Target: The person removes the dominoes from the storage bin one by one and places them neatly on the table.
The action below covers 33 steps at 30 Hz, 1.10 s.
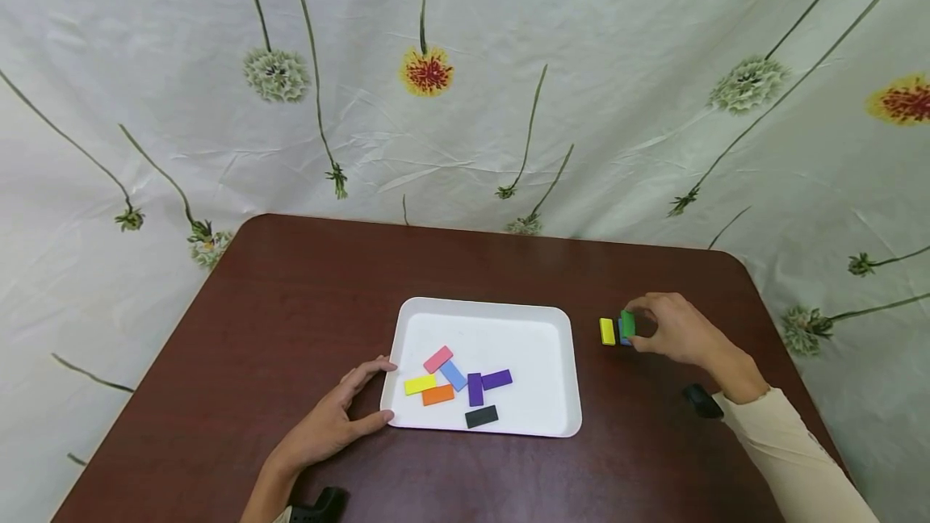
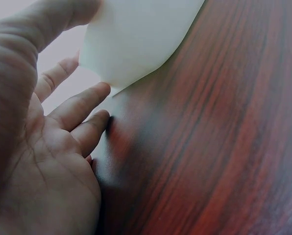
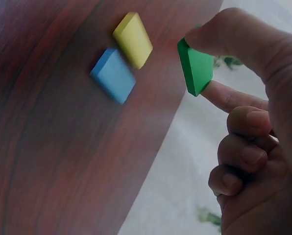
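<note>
My right hand [image 1: 674, 329] pinches a green block [image 1: 628, 323] between thumb and index finger, its other fingers curled in. In the right wrist view the green block [image 3: 196, 67] is raised off the table, near a blue block [image 3: 113, 76] and a yellow block [image 3: 133, 40] lying side by side. My left hand [image 1: 330, 418] touches the left side of a white tray [image 1: 508, 329] with spread fingers and thumb. Inside the tray lie a pink block [image 1: 438, 359], a yellow block [image 1: 420, 384], an orange block [image 1: 438, 395], a blue block [image 1: 454, 375], two purple blocks [image 1: 475, 390] and a black block [image 1: 481, 416].
The dark brown wooden table [image 1: 327, 281] has rounded far corners. Behind it hangs a pale cloth [image 1: 465, 119] printed with flowers. Black bands with cameras [image 1: 701, 401] sit at both wrists.
</note>
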{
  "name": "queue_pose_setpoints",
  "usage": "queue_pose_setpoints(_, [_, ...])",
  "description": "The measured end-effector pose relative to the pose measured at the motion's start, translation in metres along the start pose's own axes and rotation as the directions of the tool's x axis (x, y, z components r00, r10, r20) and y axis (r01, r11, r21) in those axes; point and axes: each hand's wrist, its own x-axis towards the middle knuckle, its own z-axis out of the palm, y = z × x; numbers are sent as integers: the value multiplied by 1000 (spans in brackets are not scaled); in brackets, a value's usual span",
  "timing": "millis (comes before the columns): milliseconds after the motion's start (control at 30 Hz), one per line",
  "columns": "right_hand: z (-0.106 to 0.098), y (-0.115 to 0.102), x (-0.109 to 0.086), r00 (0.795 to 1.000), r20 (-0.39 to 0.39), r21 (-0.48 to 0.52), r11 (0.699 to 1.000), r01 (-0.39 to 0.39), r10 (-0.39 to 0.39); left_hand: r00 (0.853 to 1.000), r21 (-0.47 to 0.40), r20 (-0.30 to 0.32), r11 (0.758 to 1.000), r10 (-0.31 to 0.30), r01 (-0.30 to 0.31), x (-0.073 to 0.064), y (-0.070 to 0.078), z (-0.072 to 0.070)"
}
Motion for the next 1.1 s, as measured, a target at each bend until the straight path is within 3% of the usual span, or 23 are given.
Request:
queue_pose_setpoints(500, [14, 41, -1, 997, 62, -20, 998, -53, 54, 1000, 1, 6, 1000, -11, 11, 0, 0, 1])
queue_pose_setpoints(1100, [24, 44, 4, 991, 86, -41, 994, -102, 105, 1000, -2, 1, 1000, -2, 2, 0, 1, 0])
